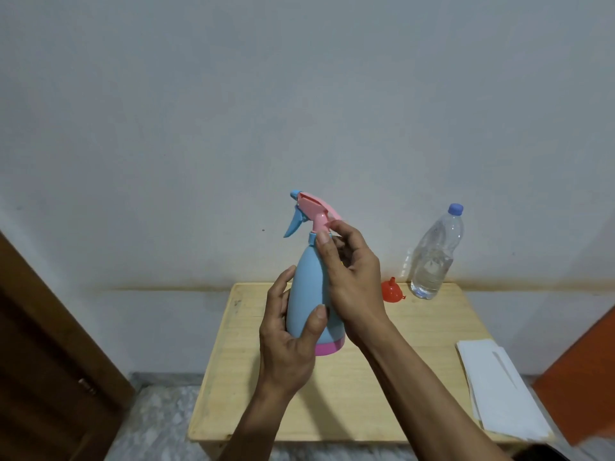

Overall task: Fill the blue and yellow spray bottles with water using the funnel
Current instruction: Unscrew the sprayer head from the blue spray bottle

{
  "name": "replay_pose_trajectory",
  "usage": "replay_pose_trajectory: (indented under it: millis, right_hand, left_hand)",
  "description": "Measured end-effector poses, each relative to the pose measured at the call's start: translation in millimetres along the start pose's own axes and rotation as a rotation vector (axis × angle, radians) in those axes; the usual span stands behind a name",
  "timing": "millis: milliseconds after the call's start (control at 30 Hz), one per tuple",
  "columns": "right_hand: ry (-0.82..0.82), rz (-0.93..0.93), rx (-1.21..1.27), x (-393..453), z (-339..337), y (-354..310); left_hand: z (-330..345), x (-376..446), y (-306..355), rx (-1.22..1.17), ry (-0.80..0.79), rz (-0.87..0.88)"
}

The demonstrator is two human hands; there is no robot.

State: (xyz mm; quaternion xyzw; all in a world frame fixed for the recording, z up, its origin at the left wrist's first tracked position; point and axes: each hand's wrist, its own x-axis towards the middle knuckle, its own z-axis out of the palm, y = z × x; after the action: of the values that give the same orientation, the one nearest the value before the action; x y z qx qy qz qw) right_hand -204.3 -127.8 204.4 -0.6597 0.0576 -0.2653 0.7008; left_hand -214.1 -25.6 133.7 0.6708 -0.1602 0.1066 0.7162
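Left hand (289,337) wraps lower body of blue spray bottle (307,294), held upright above wooden table (266,394) | right hand (349,277) pinches bottle neck collar under pink sprayer head (316,209), blue trigger pointing left | red funnel (392,290) upside down, water bottle (434,257) upright beside it at table's far edge

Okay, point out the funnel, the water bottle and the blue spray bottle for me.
funnel (390,290): head view, on its red cone.
water bottle (434,257): head view, on its clear middle.
blue spray bottle (307,287): head view, on its blue body between the hands.
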Motion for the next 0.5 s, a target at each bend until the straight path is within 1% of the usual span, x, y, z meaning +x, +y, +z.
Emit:
replay_pose_trajectory:
  millis: [100,300,500]
  right_hand:
    - [0.007,0.004,0.019,-0.4,-0.6,1.0]
    - [0.017,0.017,-0.034,1.8,-4.2,5.6]
    - [-0.023,-0.001,-0.061,1.6,-4.9,9.5]
  left_hand:
    - [-4.2,2.4,-2.0,0.027,-0.042,-0.008]
    - [-10.2,4.8,-5.6,0.017,-0.121,-0.053]
    - [-13.6,6.4,-6.9,0.023,-0.182,-0.064]
